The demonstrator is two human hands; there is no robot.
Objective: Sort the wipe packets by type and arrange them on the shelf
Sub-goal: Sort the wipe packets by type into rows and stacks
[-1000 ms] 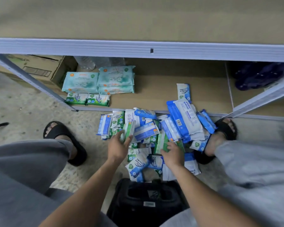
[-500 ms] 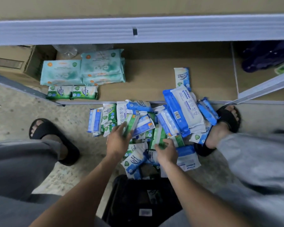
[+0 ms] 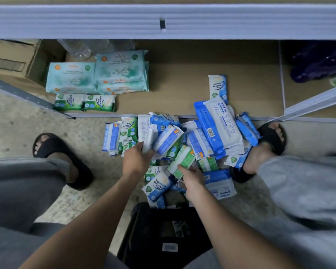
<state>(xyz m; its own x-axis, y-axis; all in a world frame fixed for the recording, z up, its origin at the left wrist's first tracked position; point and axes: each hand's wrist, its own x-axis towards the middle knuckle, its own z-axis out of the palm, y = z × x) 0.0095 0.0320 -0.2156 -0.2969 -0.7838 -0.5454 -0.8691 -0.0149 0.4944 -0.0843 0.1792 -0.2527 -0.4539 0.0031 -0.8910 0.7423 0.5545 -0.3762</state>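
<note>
A pile of small blue, white and green wipe packets (image 3: 169, 140) lies on the floor against the bottom shelf (image 3: 182, 84). My left hand (image 3: 137, 160) reaches into the pile, its fingers curled round a small white packet (image 3: 146, 139). My right hand (image 3: 192, 179) grips a green packet (image 3: 182, 160) by its near end, thumb on top. On the shelf at left lie big teal packs (image 3: 97, 76), with two small green packets (image 3: 84, 102) in front. A single blue packet (image 3: 217, 87) lies further right. A large blue-and-white pack (image 3: 219, 125) tops the pile.
A cardboard box (image 3: 12, 61) and a clear bottle (image 3: 78, 47) stand at the shelf's back left, a dark blue bag (image 3: 318, 61) at the right. The upper shelf beam (image 3: 163, 22) overhangs. My sandalled feet (image 3: 60, 152) flank the pile; a black stool (image 3: 163, 239) sits below me.
My left hand has shifted slightly right into the pile with its packet. My right hand has tilted the green packet up out of the heap. The view has dipped lower.
</note>
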